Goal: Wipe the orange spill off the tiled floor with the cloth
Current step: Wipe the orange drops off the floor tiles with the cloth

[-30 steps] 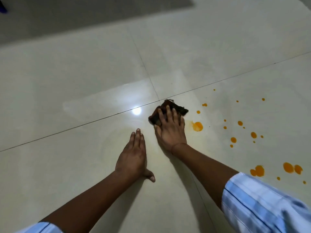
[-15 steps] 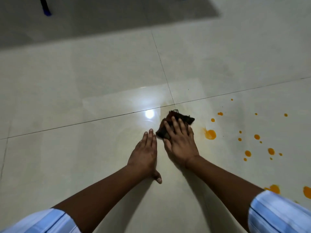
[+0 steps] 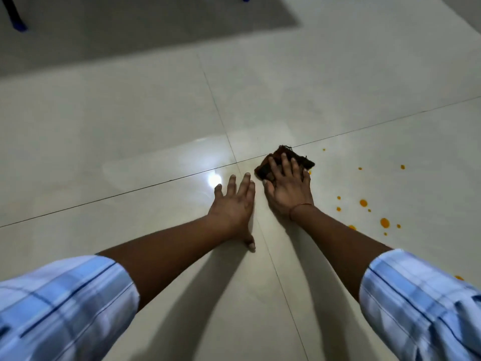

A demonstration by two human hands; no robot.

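Note:
A dark brown cloth [image 3: 303,157] lies crumpled on the cream tiled floor [image 3: 286,95], just below a grout line. My right hand [image 3: 287,187] presses flat on it with fingers spread, covering most of it. A sliver of orange shows at the hand's right edge. Several orange drops [image 3: 363,203] dot the tile to the right of the hand. My left hand [image 3: 234,204] rests flat on the bare floor beside the right one, fingers apart, holding nothing.
A grey mat [image 3: 145,22] covers the floor at the top. Blue furniture feet [image 3: 19,27] stand at the top left. A bright light reflection [image 3: 214,179] shines on the tile left of my hands. My checked blue sleeves fill the bottom corners.
My right hand has slid the cloth rightwards over the large orange blob, which is now hidden beneath it. The view has tilted, so both forearms and sleeves show more.

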